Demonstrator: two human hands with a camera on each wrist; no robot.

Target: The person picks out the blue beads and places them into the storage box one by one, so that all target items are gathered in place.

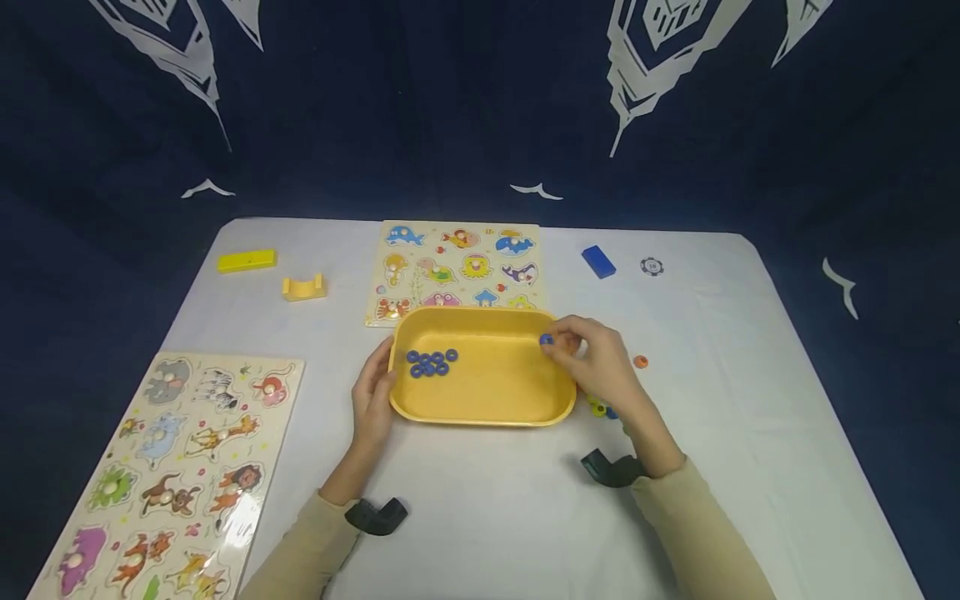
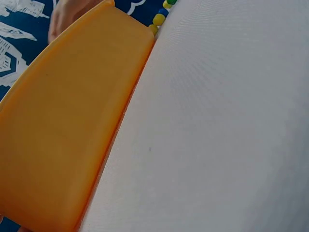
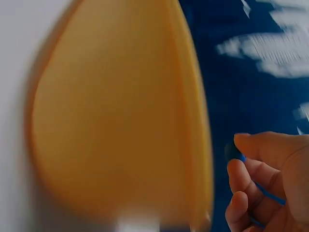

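Observation:
A yellow tray (image 1: 487, 408) lies in the middle of the table, with several blue ring-shaped beads (image 1: 429, 368) grouped inside at its left. My left hand (image 1: 371, 396) grips the tray's left end, thumb near the rim; in the left wrist view the tray wall (image 2: 72, 121) hides most of that hand. Over the tray's right end, my right hand (image 1: 596, 358) pinches one blue bead (image 1: 547, 339) between thumb and fingertip. The right wrist view shows this bead (image 3: 233, 152) above the rim, beside the tray's outer wall (image 3: 116, 121).
Right of the tray lie an orange bead (image 1: 641, 362) and several yellow and blue beads (image 1: 597, 407), partly behind my right hand. A sea-animal puzzle board (image 1: 378, 287) is behind the tray, an animal board (image 1: 288, 392) at left. Yellow blocks (image 1: 247, 261), a blue block (image 1: 598, 262) and a chip (image 1: 652, 267) lie farther back.

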